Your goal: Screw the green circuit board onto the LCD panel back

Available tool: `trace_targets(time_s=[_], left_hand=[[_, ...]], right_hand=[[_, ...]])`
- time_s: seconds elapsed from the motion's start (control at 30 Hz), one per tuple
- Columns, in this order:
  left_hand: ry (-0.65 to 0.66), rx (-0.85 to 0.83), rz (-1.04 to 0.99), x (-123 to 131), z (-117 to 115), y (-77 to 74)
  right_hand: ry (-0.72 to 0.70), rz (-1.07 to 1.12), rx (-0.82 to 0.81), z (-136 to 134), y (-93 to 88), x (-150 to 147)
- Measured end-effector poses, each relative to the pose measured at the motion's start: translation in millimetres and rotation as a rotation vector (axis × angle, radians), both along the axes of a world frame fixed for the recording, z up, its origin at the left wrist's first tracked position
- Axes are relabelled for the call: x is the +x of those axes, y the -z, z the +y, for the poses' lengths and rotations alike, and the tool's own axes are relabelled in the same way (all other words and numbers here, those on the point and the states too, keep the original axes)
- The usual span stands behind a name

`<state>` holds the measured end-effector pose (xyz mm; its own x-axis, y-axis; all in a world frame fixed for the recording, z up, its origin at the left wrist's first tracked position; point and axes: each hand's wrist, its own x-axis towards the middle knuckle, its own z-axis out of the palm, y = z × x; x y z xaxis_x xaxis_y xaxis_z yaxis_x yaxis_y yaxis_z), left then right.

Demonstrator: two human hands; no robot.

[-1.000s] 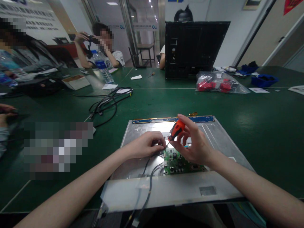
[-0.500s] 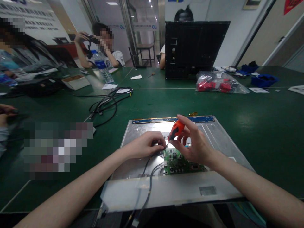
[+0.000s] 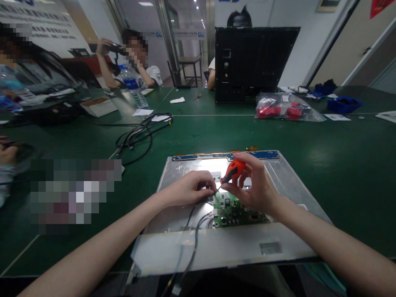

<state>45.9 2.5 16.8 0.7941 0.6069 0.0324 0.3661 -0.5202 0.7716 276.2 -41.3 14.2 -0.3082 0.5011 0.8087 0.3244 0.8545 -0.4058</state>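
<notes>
A silver metal panel (image 3: pixel 278 177) lies flat on the green table in front of me, with a blue strip along its far edge. A small green circuit board (image 3: pixel 235 210) sits on it near the front. My right hand (image 3: pixel 255 185) is closed on a short screwdriver with an orange and black handle (image 3: pixel 233 170), its tip pointing down-left at the board's upper left corner. My left hand (image 3: pixel 188 189) is closed in a pinch right at that tip, holding something too small to make out. Thin black cables (image 3: pixel 193 239) run from there toward me.
A black monitor back (image 3: pixel 252 62) stands at the far side, beside a clear bag of red parts (image 3: pixel 286 109). A coil of black cable (image 3: pixel 140 132) lies left of centre, with a water bottle (image 3: pixel 133 86) behind it. Other people sit at the far left.
My right hand has tipped the screwdriver handle lower and to the right, flattening its angle. My left hand has stayed pinched at the tip. A person at the far left raised an arm.
</notes>
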Motion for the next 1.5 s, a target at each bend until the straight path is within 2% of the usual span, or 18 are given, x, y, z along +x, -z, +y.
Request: trace_targets(time_s=[0.13, 0.33, 0.8, 1.0, 1.27, 1.5], left_hand=[[0.001, -0.008, 0.0, 0.1, -0.1, -0.1], [0.0, -0.007, -0.004, 0.2, -0.1, 0.4], [0.007, 0.0, -0.003, -0.1, 0.5, 0.8], [0.009, -0.008, -0.004, -0.1, 0.9, 1.2], [0.006, -0.006, 0.006, 0.2, 0.6, -0.4], [0.001, -0.012, 0.004, 0.4, -0.5, -1.9]], right_hand=[[0.006, 0.029, 0.016, -0.3, -2.5, -1.0], [-0.037, 0.004, -0.05, -5.8, -7.2, -2.0], [0.008, -0.003, -0.034, -3.0, -3.8, -2.4], [-0.042, -0.005, -0.072, -6.7, -5.7, -1.6], [0.029, -0.021, -0.024, -2.8, -4.7, -1.3], [0.016, -0.029, -0.044, -5.7, -5.0, -3.0]])
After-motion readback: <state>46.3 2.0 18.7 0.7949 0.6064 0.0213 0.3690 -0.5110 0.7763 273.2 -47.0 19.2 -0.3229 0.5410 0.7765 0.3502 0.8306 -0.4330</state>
